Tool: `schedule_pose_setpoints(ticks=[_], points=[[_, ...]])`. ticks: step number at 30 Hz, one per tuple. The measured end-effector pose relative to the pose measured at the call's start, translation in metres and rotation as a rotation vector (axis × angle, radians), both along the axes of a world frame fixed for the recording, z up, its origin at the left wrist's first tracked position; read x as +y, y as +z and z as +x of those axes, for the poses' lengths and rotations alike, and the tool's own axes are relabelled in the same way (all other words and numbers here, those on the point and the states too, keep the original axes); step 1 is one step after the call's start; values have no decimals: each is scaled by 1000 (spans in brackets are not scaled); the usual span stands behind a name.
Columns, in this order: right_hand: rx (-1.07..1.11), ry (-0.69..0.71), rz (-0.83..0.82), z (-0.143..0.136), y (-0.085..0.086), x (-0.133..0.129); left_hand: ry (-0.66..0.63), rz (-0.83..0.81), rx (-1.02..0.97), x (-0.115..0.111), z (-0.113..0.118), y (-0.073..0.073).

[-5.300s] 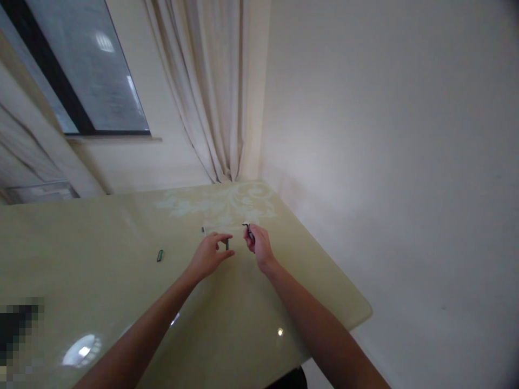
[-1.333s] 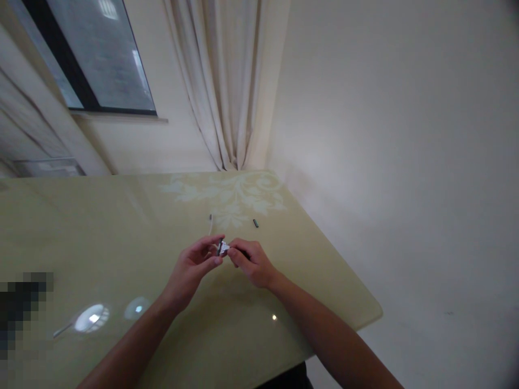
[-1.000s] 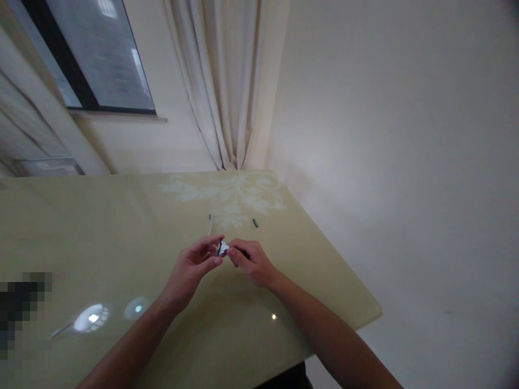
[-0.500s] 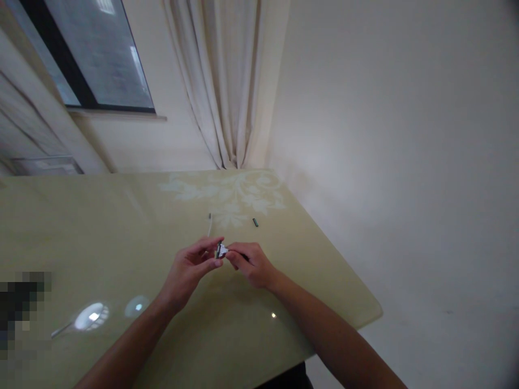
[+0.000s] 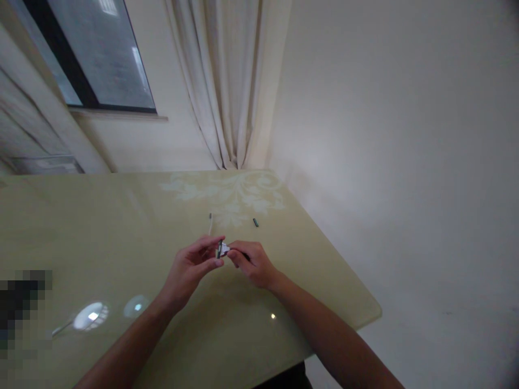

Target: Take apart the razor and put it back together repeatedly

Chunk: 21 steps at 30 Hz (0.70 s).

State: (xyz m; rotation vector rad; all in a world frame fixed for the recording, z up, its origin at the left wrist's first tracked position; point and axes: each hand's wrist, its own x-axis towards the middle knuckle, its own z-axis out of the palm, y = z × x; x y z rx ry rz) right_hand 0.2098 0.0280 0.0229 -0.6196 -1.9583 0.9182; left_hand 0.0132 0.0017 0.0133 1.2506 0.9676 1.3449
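My right hand (image 5: 252,263) is closed around the dark handle of a razor (image 5: 224,249), whose silvery head points left. At that head, my left hand (image 5: 195,266) pinches a thin dark blade cartridge (image 5: 219,249) between the fingertips and thumb, at its upper and lower ends. The cartridge lies against the silvery part; whether the two are joined I cannot tell. Just beyond the left fingers lies a slim white stick with a grey tip (image 5: 210,217), like a toothbrush, its near end hidden by the hand. A small dark rectangular piece (image 5: 255,222) rests farther right.
The glossy yellow-green table (image 5: 336,292) ends in a rounded corner at the right. Beside it is a pale wall (image 5: 405,189). Curtains (image 5: 227,81) and a window (image 5: 105,54) stand behind. A blurred-out dark shape (image 5: 20,302) is at the far left.
Both hands keep nearly the same grip and place. The razor head has turned very slightly and the view has shifted a little.
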Motion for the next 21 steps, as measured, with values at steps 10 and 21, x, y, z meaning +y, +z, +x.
schedule_pose_setpoints(ticks=[10, 21], points=[[-23, 23, -50, 1, -1, -1, -2, 46, 29, 1, -1, 4], [-62, -12, -38, 2, -3, -1, 26, -27, 54, -4, 3, 8]])
